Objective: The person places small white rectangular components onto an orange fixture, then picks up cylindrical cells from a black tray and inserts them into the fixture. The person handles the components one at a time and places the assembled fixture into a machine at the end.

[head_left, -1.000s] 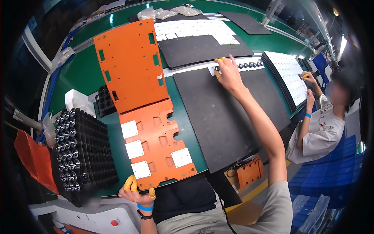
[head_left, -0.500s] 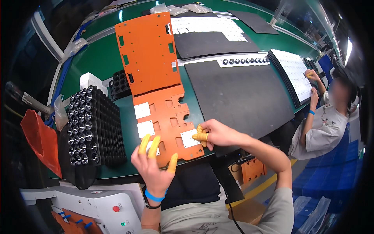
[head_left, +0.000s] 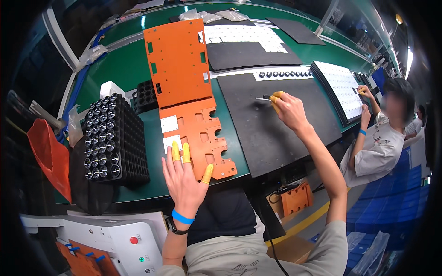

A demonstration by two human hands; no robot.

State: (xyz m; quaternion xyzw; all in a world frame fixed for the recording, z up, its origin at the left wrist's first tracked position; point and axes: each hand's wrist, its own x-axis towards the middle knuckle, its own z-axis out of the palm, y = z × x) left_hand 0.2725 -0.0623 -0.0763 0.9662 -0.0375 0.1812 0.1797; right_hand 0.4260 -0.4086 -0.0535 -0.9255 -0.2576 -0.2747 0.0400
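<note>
An orange fixture board (head_left: 200, 158) lies in front of me, its hinged lid (head_left: 179, 64) folded back. White square plates sit along its left side, including a far one (head_left: 169, 124) and one nearer me (head_left: 171, 142). My left hand (head_left: 182, 184), with yellow finger covers, rests on the board's near left part. Its fingers are spread and hide what lies beneath them. Over the black mat (head_left: 281, 138), my right hand (head_left: 291, 112) pinches a thin white plate (head_left: 262, 99), seen nearly edge-on. A small dark part shows beside that plate; its kind is unclear.
Black trays of round clear lenses (head_left: 102, 138) stand stacked at the left. A row of black round parts (head_left: 285, 74) lines a white strip beyond the mat. White sheets (head_left: 338, 87) lie on a black stack at the right, where another person (head_left: 375, 138) works.
My right hand has lifted the white square plate off the fixture's right side and carried it up and right over the mat. My left hand stays on the fixture.
</note>
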